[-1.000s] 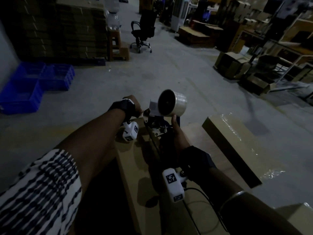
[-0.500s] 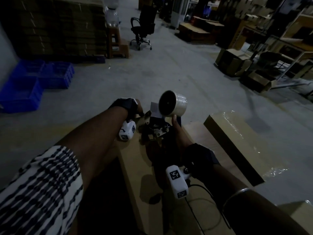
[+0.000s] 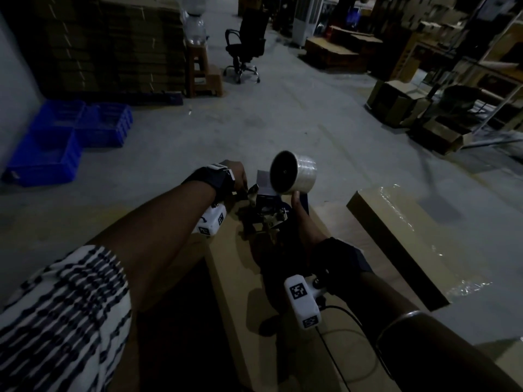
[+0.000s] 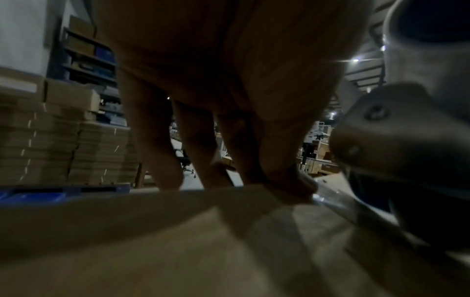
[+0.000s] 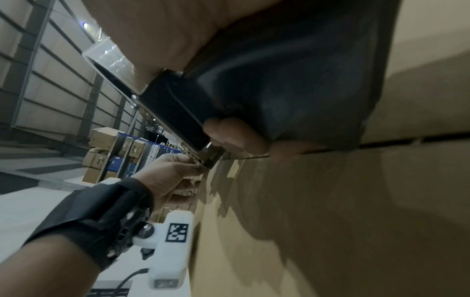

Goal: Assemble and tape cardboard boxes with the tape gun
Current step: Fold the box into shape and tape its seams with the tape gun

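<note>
Tape gun (image 3: 271, 210) is sitting on the cardboard box (image 3: 235, 267); your right hand (image 3: 304, 222) is clamping its handle, your left hand (image 3: 236, 176) pinching the tape end at the far edge.

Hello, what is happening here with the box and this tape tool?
A person is taping a cardboard box shut. The right hand grips the tape gun, whose clear tape roll sticks up at the box's far end. The left hand reaches down at that far edge beside the gun's nose, its fingers on the cardboard there. Another taped box lies to the right.
</note>
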Available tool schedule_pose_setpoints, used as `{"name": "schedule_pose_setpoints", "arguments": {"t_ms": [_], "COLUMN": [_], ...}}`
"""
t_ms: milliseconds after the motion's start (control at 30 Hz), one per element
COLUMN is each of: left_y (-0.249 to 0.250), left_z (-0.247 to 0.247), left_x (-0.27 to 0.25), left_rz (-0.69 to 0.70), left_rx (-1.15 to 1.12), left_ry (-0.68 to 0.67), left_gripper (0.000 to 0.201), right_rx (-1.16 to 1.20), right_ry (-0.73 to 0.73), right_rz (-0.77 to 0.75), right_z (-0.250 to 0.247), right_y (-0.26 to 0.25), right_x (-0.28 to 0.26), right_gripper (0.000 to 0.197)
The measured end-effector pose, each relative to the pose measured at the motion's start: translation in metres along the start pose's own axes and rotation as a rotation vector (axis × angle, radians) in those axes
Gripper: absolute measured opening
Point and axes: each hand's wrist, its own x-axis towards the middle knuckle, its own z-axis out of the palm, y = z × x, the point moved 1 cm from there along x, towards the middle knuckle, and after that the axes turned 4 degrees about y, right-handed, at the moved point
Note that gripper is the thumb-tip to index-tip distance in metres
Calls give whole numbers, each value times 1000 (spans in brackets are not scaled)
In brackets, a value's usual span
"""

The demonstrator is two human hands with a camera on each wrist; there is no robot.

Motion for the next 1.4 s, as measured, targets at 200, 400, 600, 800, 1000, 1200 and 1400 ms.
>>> {"name": "schedule_pose_setpoints", "arguments": {"t_ms": [200,400,600,800,1000,1200,1400], "left_y": [2,-3,7,2,10,17,34], "left_z": [12,18,15,22,14,16,34], "left_x": [6,14,1,2,-11,-24,-68], "left_rz": [52,19,28,-28,-42,-1,239], "left_rx": [141,170,198,181,130,183,222], "left_ry": [138,151,157,164,170,114,64], "left_gripper": [15,10,29,48,46,39,45], "right_rx": [-84,-112,-163,-155,-145,-121,-103], "right_ry": [-13,-6,7,-47,-59,-71,19], "right_rz": [86,87,136,147,146,161,117], "right_z": [-7,-15,-33,-40,-53,-48,-46], "right_y": [12,12,23,29,38,38,35], "right_x": [-13,-29,-55,-71,-95,-98,-97], "right_gripper": [74,62,74,74,70,88,74]}}
